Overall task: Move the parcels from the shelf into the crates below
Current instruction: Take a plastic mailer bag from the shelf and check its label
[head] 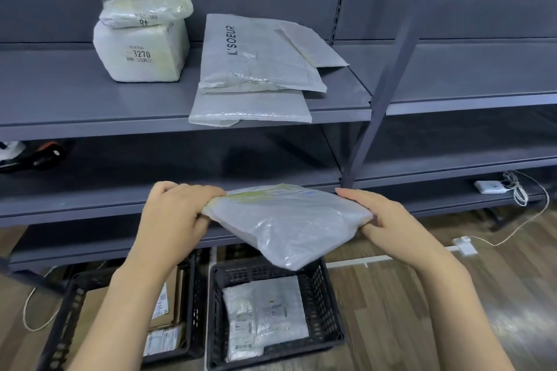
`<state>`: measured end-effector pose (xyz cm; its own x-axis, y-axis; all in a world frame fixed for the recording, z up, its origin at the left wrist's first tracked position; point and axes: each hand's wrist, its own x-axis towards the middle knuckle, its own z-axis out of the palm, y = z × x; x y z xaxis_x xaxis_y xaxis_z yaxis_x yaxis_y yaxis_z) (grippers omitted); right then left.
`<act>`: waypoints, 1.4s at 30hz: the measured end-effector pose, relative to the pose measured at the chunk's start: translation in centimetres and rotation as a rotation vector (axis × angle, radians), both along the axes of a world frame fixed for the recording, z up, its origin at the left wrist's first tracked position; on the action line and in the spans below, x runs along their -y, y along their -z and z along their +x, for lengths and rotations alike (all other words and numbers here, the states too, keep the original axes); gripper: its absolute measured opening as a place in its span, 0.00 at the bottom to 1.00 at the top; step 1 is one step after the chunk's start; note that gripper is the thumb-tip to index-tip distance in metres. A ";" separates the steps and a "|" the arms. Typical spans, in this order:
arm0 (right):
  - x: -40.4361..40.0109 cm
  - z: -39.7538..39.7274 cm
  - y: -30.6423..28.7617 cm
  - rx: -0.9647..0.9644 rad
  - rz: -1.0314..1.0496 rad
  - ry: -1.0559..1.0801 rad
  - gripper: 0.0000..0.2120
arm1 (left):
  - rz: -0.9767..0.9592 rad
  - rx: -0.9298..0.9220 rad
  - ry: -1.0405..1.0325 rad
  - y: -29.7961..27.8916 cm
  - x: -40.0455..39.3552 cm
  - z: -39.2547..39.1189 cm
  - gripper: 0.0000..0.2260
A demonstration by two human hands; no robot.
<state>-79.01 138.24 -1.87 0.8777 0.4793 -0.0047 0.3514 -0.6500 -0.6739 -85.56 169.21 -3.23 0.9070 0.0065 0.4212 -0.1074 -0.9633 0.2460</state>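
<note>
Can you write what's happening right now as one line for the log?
step: carrying | held: grey poly mailer | left hand: grips | right hand: grips | over: right black crate | shelf: parcels remain

Flat grey plastic parcel [286, 220], tilted, gripped at both ends above black slatted crate [328, 307] holding another bagged parcel [265, 313]. White wrapped parcels [141, 48] and flat mailers [256, 69] on grey metal shelf [75, 99].

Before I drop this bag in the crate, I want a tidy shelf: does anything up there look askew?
Yes. The flat mailers are stacked crooked, and the bottom one overhangs the shelf edge. The stacked white parcels sit squarely.
</note>
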 end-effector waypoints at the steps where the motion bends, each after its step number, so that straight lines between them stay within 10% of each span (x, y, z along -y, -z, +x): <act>1: 0.1 0.0 0.2 -0.020 -0.066 -0.006 0.32 | 0.023 -0.017 0.000 -0.3 0.1 0.0 0.13; 7: 0.7 0.1 -2.0 0.051 -0.016 0.127 0.18 | 0.321 -0.231 -0.055 -2.1 1.0 0.5 0.04; 14: -4.4 -2.0 -3.8 -0.032 -0.255 -0.179 0.41 | 0.568 -0.468 -0.178 -3.8 5.1 0.8 0.07; 18: -7.1 -2.1 -1.1 0.157 -0.488 -0.151 0.36 | 0.547 -0.422 -0.142 -4.6 6.4 0.8 0.06; 25: -5.2 -0.6 2.1 0.505 -0.417 0.013 0.27 | -0.324 -0.724 0.193 -4.3 2.9 -0.9 0.32; 34: -3.2 -0.8 2.4 0.780 -0.092 -0.027 0.19 | -0.376 -0.589 0.005 -1.4 -0.2 -0.1 0.14; 42: -2.3 -0.8 2.3 0.969 0.023 -0.096 0.16 | -0.592 -0.756 -0.058 -1.1 -1.6 2.2 0.38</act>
<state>-79.78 140.51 -4.20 0.4537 0.5397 0.7091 0.8107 -0.5804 -0.0770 -83.36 170.83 -2.14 0.9288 0.0840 -0.3610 0.3235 -0.6592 0.6789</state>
